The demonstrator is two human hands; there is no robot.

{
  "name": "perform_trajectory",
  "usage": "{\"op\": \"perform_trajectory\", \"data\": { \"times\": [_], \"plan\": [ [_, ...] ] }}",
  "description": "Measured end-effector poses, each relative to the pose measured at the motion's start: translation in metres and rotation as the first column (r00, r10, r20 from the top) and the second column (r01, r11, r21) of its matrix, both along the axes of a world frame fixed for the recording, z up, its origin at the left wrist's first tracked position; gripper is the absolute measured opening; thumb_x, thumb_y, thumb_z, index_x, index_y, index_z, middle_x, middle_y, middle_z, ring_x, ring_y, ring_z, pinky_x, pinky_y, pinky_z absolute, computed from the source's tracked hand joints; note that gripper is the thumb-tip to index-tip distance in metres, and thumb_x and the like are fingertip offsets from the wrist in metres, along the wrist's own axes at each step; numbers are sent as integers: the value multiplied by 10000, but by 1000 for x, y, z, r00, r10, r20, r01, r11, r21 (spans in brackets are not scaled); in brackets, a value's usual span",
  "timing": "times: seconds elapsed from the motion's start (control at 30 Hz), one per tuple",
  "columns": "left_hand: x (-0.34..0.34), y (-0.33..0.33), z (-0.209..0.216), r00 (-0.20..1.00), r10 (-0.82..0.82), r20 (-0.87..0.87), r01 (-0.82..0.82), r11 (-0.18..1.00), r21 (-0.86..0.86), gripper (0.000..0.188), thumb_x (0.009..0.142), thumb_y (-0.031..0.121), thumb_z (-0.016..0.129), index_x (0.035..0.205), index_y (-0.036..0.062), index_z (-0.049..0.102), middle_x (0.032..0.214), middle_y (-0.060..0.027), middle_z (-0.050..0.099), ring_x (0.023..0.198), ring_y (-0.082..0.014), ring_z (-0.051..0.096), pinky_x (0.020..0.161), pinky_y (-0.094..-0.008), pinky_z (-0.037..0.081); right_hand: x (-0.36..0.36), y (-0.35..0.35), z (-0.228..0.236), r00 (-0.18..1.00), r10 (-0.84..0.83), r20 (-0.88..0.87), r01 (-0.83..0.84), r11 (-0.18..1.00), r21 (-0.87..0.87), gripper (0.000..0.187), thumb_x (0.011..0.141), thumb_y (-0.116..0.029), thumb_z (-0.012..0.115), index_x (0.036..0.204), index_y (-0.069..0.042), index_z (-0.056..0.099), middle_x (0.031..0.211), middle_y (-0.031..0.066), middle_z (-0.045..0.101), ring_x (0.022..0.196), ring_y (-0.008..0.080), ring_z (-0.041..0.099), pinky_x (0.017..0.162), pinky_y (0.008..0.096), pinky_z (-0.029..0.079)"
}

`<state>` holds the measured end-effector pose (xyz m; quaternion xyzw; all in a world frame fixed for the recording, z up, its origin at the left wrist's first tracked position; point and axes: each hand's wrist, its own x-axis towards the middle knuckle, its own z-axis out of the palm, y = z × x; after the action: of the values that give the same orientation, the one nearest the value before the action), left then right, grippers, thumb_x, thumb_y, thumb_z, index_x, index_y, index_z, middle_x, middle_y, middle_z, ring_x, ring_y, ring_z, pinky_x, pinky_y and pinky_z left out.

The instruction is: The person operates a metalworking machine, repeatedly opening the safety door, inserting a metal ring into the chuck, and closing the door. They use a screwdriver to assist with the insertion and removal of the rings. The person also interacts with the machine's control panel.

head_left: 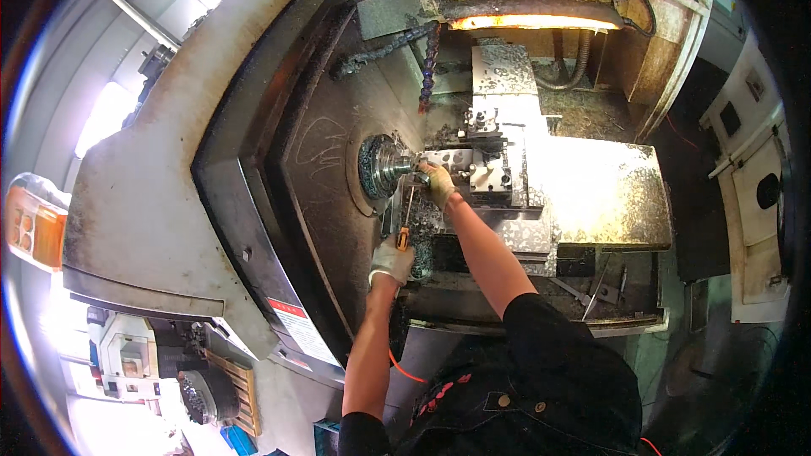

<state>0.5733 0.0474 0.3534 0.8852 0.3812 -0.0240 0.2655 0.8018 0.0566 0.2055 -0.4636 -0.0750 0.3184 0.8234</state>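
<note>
My left hand (393, 262), in a pale work glove, is closed round an air blow gun (404, 238) with an orange and black body. Its thin metal nozzle points up toward the lathe chuck (384, 166). Higher and to the right, my gloved right hand (438, 184) has its fingers curled at a small round metal part (421, 177) in front of the chuck. The glove hides much of that part. Just right of this hand stands the tool post (490, 171) with its clamped holders. Dark metal chips cling around the chuck.
Curled chips (422, 257) lie beside my left hand. Jointed coolant hoses (428, 67) hang above the chuck. A lit lamp (532, 24) spans the back. Calipers (570, 290) and other slim tools rest on the front ledge. An orange hose (405, 370) runs below my left forearm.
</note>
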Motion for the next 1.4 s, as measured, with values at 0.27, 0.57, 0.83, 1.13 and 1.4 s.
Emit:
{"op": "perform_trajectory", "data": {
  "times": [0.27,0.57,0.83,1.13,1.4],
  "plan": [
    [-2,8,-3,999,32,-41,-32,999,11,425,761,263,571,1107,16,572,1019,-255,611,979,-403,581,843,-441,464,-12,7,6,951,-256,172,233,962,146,542,764,-105,732,1246,-20,500,1087,86,597,1023,201,513,904,306,385],
    [36,23,11,971,-48,-236,72,993,96,348,752,200,497,1032,37,624,1051,-273,595,1020,-408,565,876,-433,454,2,0,4,1000,1,-23,4,976,218,497,811,-197,704,1230,-21,504,1128,61,574,1026,190,499,891,307,384],
    [39,35,20,985,-99,-138,100,995,4,284,721,200,569,935,25,631,917,-271,625,918,-410,591,798,-433,452,2,2,19,964,-83,251,62,994,90,539,768,-85,706,1258,-53,485,1182,101,550,1080,219,501,932,307,379],
    [-62,-27,3,977,-7,214,22,998,-66,309,743,232,633,985,46,585,829,-226,636,782,-411,621,687,-453,498,19,-2,7,847,76,527,102,948,-301,652,753,-264,733,1302,-43,460,1221,158,560,1142,225,513,934,321,404],
    [-275,-46,120,784,-466,411,459,880,122,304,656,70,664,949,40,589,864,-153,607,783,-303,603,686,-369,487,10,-12,43,702,178,689,277,824,-494,654,774,-309,709,1322,-63,450,1225,214,552,1149,248,524,940,328,394]
  ]
}}
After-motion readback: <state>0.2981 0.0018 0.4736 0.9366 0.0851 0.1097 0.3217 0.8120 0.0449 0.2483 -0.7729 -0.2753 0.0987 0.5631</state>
